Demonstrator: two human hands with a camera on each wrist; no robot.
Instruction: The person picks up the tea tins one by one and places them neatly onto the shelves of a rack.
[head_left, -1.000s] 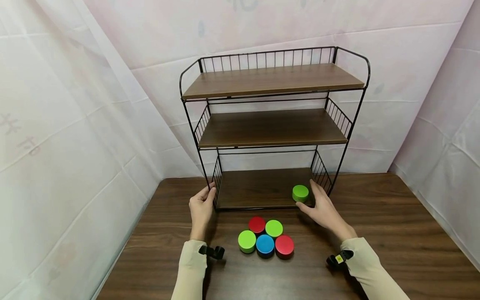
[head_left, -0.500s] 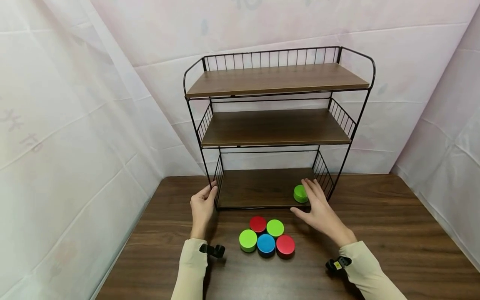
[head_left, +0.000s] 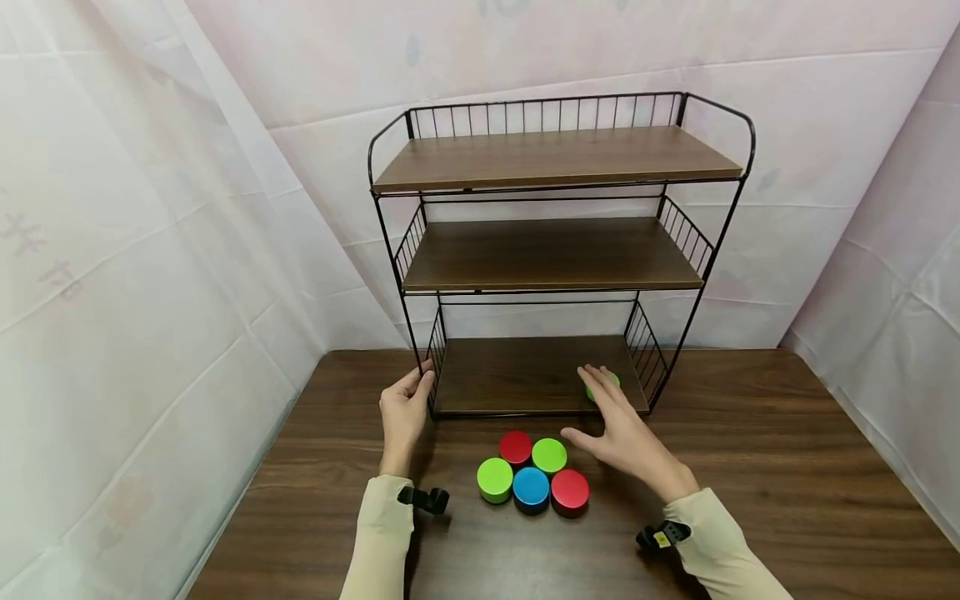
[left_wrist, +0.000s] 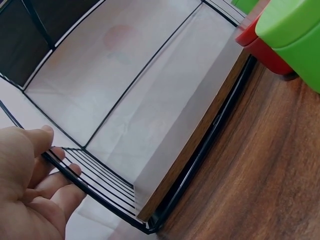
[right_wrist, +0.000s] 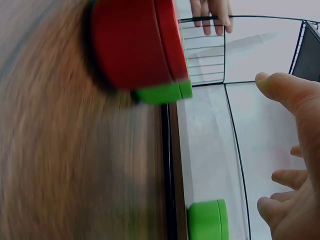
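A black wire rack with three brown wooden shelves stands on the table. My left hand grips its left front post low down, with thumb and fingers round the thin wire in the left wrist view. On the bottom shelf, at the right, is a small round green lidded container. My right hand hovers in front of it with fingers spread, holding nothing, and hides most of it from the head view. Before the rack sit a blue container, two red ones and two more green ones, grouped closely.
The wood-grain table extends to both sides of the rack. Pale cloth hangs behind it and along both sides. Black wrist cameras are strapped over both sleeves.
My right hand has drawn away from the green container's right side and moved left across its front, toward the grouped containers. The left hand keeps its grip on the post.
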